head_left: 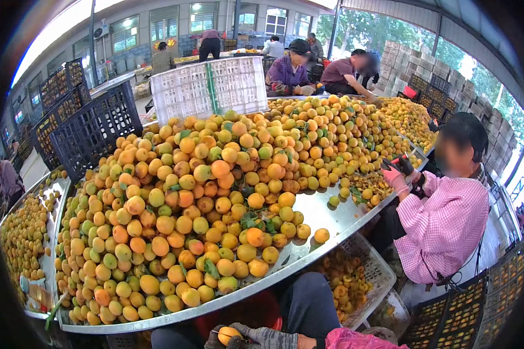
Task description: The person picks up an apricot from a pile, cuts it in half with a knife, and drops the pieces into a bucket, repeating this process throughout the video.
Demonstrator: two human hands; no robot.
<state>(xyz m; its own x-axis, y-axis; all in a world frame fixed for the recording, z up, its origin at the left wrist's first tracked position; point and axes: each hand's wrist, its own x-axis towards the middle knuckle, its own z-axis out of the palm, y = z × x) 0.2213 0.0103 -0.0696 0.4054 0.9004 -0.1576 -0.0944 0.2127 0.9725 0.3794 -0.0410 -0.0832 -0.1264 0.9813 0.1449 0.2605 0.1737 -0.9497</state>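
At the bottom edge, an orange-yellow apricot sits between dark gloved fingers. My left hand shows only as a bit of dark glove on the fruit's left side, closed around it; the rest is cut off by the frame. From the right comes my right hand in a grey knit glove, below a pink sleeve. Its fingers are curled close to the apricot, and what they grip is hidden. Both hands are over my lap, below the metal table's rim, near a red basin.
A large heap of apricots covers much of the table. Under its edge stands a crate of cut fruit. A person in pink check works at the right. Black crates and a white crate stand behind the heap.
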